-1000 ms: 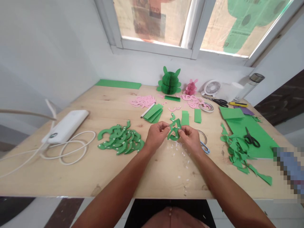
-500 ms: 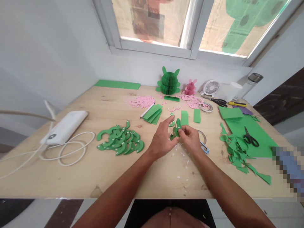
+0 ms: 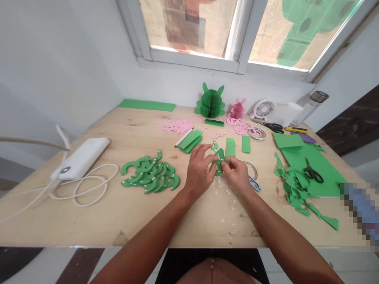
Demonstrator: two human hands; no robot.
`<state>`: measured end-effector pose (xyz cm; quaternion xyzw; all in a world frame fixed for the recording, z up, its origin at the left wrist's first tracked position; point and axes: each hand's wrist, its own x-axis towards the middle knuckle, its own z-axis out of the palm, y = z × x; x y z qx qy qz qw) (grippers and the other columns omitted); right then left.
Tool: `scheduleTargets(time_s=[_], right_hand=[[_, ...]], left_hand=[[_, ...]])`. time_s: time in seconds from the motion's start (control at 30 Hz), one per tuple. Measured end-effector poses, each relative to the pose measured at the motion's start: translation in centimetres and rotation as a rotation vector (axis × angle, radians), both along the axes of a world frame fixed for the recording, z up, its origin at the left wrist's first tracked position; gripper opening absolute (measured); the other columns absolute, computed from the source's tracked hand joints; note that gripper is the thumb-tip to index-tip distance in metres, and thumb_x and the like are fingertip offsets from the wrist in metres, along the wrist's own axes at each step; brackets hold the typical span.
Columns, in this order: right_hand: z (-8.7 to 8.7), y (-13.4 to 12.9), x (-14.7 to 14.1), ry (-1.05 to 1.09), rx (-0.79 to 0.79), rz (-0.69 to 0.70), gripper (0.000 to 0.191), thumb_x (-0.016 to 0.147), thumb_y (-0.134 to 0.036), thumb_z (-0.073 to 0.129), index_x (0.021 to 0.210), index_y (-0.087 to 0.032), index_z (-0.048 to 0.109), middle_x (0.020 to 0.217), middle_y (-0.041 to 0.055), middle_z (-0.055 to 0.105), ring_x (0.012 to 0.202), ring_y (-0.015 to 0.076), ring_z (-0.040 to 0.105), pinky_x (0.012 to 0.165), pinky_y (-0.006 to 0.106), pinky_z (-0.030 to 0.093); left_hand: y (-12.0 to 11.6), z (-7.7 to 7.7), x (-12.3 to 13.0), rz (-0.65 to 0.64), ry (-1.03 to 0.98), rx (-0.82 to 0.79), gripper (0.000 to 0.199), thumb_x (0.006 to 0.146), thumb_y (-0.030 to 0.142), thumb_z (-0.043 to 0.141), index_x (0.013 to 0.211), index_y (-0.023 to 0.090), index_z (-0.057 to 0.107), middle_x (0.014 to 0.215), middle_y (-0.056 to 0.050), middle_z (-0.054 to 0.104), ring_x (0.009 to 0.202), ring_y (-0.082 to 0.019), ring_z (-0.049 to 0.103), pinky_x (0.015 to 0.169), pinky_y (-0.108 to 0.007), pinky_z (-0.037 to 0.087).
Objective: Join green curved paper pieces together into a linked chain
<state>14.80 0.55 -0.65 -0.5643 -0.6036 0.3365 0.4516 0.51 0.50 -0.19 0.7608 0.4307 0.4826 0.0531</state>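
Note:
Above the middle of the wooden table, my left hand (image 3: pixel 199 170) and my right hand (image 3: pixel 235 173) pinch a curved green paper cutout (image 3: pixel 219 162) between them, and my fingers hide part of it. To the left of my hands lies a heap of C-shaped green paper cutouts (image 3: pixel 151 173) dotted with small white marks. Small white paper scraps (image 3: pixel 222 185) are scattered on the wood just below my hands. Blue-handled scissors (image 3: pixel 254 184) lie close to my right hand, partly under a tape roll.
Beyond my hands lie green paper strips (image 3: pixel 191 141), pink cutouts (image 3: pixel 177 127), and green and pink honeycomb paper figures (image 3: pixel 211 101). On the right are green sheets, offcuts and black scissors (image 3: pixel 313 173). A white power bank (image 3: pixel 81 158) with a cable sits left.
My left hand has closed back onto the green cutout after loosening from it half a second ago. The cutout now stands more upright between my hands.

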Motion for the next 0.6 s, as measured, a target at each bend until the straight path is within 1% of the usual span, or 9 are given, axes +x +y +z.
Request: scheduleTargets(time_s=[0.17, 0.37, 0.6], right_hand=[[0.21, -0.2, -0.1, -0.061, 0.047, 0.018, 0.016, 0.074, -0.029, 0.052, 0.067, -0.016, 0.059, 0.055, -0.0023, 0.053, 0.05, 0.0108, 0.045, 0.05, 0.022, 0.037], [0.23, -0.59, -0.38, -0.201, 0.164, 0.026, 0.014, 0.075, -0.025, 0.051, 0.07, -0.016, 0.061, 0.06, -0.0005, 0.057, 0.056, 0.0124, 0.05, 0.057, 0.023, 0.041], [-0.11, -0.54, -0.26, -0.315, 0.256, 0.05, 0.014, 0.076, -0.023, 0.051, 0.073, -0.017, 0.063, 0.065, 0.0019, 0.062, 0.06, 0.0148, 0.055, 0.061, 0.026, 0.042]], left_hand=[[0.1, -0.08, 0.03, 0.04, 0.017, 0.044, 0.01, 0.077, 0.016, 0.057, 0.083, 0.02, 0.064, 0.116, -0.008, 0.057, 0.119, -0.027, 0.042, 0.097, -0.046, 0.039], [0.19, -0.11, -0.01, 0.092, 0.039, 0.062, 0.006, 0.077, 0.018, 0.06, 0.075, 0.02, 0.066, 0.11, -0.007, 0.061, 0.116, -0.028, 0.045, 0.095, -0.047, 0.039], [0.24, -0.08, -0.23, 0.097, 0.053, 0.046, 0.006, 0.075, 0.018, 0.062, 0.074, 0.021, 0.067, 0.109, -0.006, 0.063, 0.115, -0.027, 0.046, 0.094, -0.048, 0.039]])
